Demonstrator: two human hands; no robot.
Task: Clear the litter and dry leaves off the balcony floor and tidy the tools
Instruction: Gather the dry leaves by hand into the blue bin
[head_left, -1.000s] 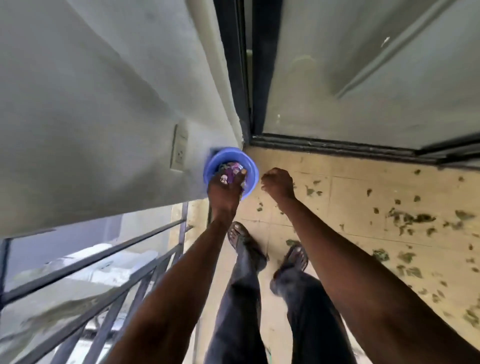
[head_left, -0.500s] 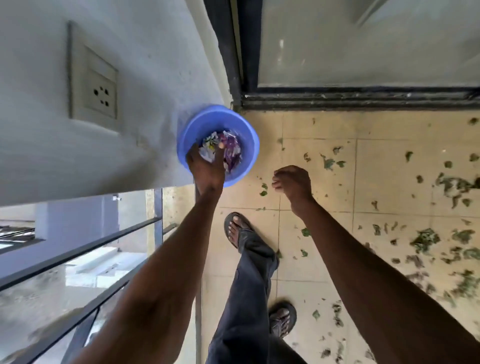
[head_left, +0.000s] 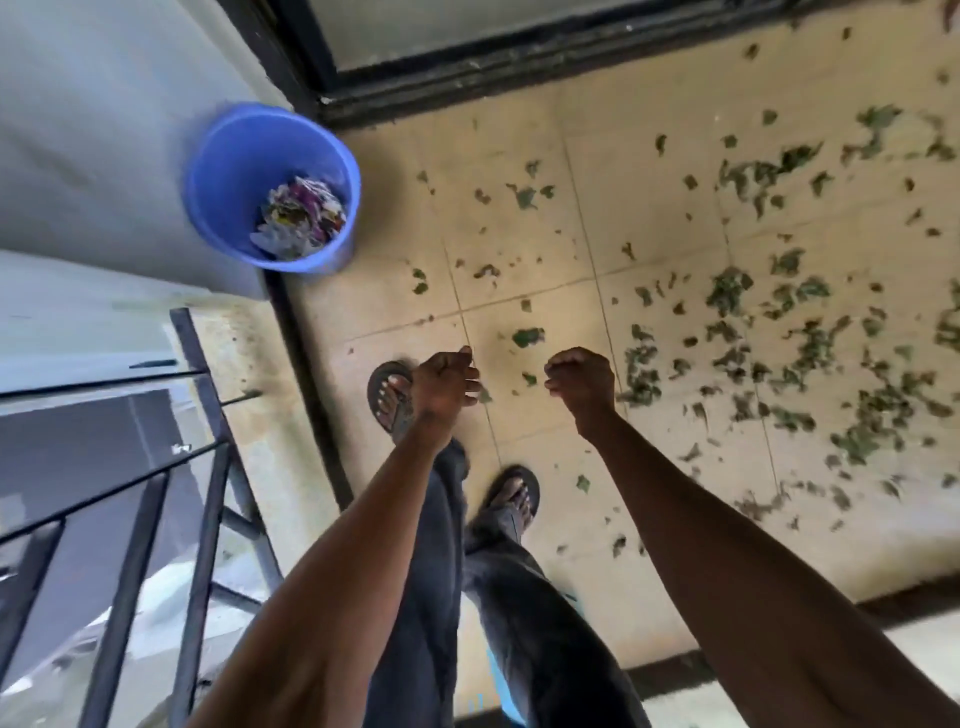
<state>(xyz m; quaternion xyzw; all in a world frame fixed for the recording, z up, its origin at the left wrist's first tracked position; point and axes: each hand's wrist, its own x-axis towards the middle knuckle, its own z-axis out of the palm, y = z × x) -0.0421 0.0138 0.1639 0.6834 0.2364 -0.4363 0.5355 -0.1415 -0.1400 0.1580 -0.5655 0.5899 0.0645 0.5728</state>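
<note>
A blue plastic bucket (head_left: 223, 171) stands on the tiled floor in the corner by the grey wall, with crumpled coloured litter (head_left: 301, 215) in its bottom. Dry green leaves (head_left: 727, 296) lie scattered over the beige tiles, thickest at the right. My left hand (head_left: 447, 382) hangs over the floor well below the bucket, fingers loosely bent, holding nothing. My right hand (head_left: 582, 382) hangs beside it with its fingers curled into a fist; nothing shows in it.
A black metal railing (head_left: 202, 467) runs along the left edge with a drop beyond. A dark door frame and sill (head_left: 441, 78) cross the top. My two feet in sandals (head_left: 389, 400) stand on the tiles below my hands.
My left hand has let go of the litter in the bucket and drawn back away from it. My view has shifted back, showing more leaf-strewn floor.
</note>
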